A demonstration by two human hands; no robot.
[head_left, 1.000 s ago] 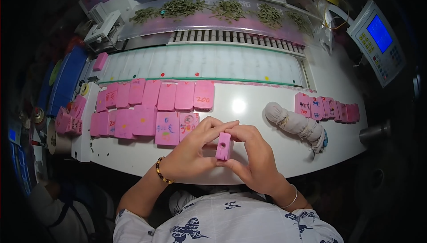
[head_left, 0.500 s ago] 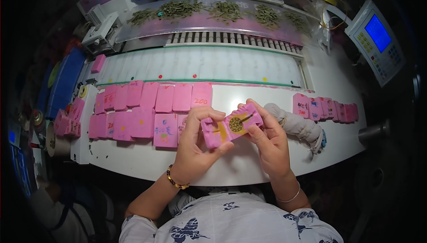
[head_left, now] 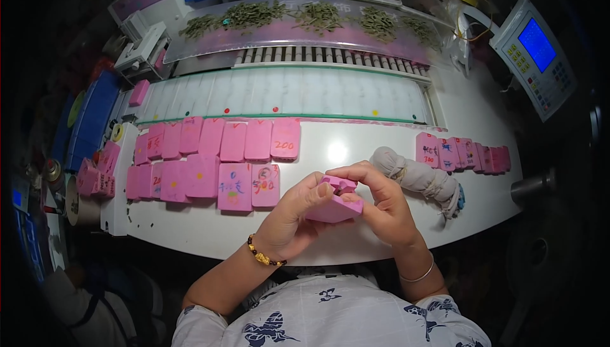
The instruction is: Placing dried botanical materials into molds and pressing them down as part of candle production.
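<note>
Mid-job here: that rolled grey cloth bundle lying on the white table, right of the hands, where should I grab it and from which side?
Probably take the grey cloth bundle around its thicker upper-left part, coming from above with fingers across its width. It lies flat and slanted, apart from the right hand and the row of pink boxes, so its long sides are free. The lower-right end is knotted and uneven.

Counting from the grey cloth bundle (head_left: 419,178), of which there is one: left of it lie two rows of pink boxes (head_left: 235,186), six in the far row and about five in the near row. Right of it stands one row of about six pink boxes (head_left: 462,154), overlapping so the count is unsure. Just left of it, two hands (head_left: 298,213) hold one pink box (head_left: 335,208).
</note>
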